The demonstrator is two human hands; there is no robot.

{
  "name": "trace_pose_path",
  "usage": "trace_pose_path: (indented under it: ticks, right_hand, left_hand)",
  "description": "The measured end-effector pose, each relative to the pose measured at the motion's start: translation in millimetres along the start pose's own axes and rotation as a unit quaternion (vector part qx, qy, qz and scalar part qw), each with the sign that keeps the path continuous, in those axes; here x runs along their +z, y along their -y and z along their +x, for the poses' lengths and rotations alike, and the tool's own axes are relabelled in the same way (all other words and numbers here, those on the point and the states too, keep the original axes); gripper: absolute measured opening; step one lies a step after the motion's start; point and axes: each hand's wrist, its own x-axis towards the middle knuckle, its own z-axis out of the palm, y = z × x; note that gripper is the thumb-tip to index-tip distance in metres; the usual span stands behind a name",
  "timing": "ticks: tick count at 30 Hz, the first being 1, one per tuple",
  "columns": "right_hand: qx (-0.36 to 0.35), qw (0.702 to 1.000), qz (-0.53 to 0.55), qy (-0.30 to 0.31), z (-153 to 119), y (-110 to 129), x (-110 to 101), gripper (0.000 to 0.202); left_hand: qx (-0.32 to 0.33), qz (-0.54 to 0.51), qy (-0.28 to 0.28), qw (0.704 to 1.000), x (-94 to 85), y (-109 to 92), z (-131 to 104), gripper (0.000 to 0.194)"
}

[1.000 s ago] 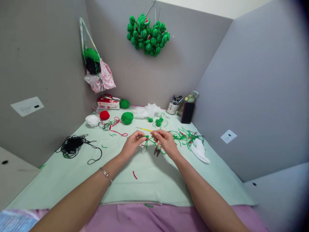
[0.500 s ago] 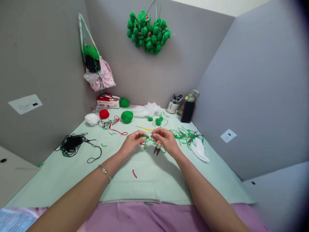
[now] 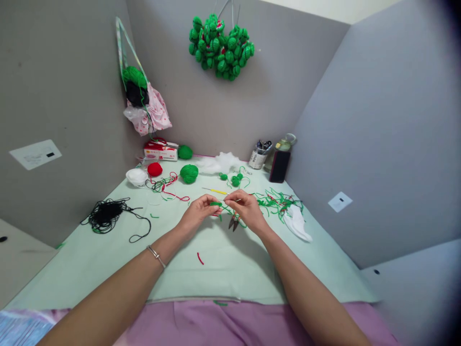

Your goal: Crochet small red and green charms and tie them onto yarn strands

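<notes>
Left hand pinches green yarnwork; right hand pinches something thin (too small to name).

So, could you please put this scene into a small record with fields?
Left hand: pinches green crocheted-looking piece
Right hand: pinches thin item, too small to identify
Near the hands: yellow-handled tool; dark blades
Yarn, left side: black tangle; red ball; green ball
Right side: mostly green yarn scraps; white piece
Back: white fluff; container of pens; phone
Hanging: green cluster; dotted pink bag
</notes>
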Motion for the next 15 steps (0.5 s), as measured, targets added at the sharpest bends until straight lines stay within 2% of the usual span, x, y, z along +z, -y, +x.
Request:
trace_pose_path:
  ticks: [7, 11, 15]
  right_hand:
    - [0.033, 0.996, 0.058, 0.056, -4.2, 5.0, 7.1, 0.018]
    - [0.052, 0.996, 0.042, 0.051, -4.6, 4.1, 8.5, 0.020]
    - [0.065, 0.995, 0.042, 0.055, -4.7, 4.1, 8.0, 0.022]
  left_hand:
    - [0.008, 0.048, -0.027, 0.998, -0.6, -2.8, 0.9, 0.027]
    - [0.007, 0.055, -0.048, 0.997, 0.6, -3.1, 1.4, 0.029]
    - [0.035, 0.061, -0.071, 0.995, 1.6, -5.5, 0.2, 0.025]
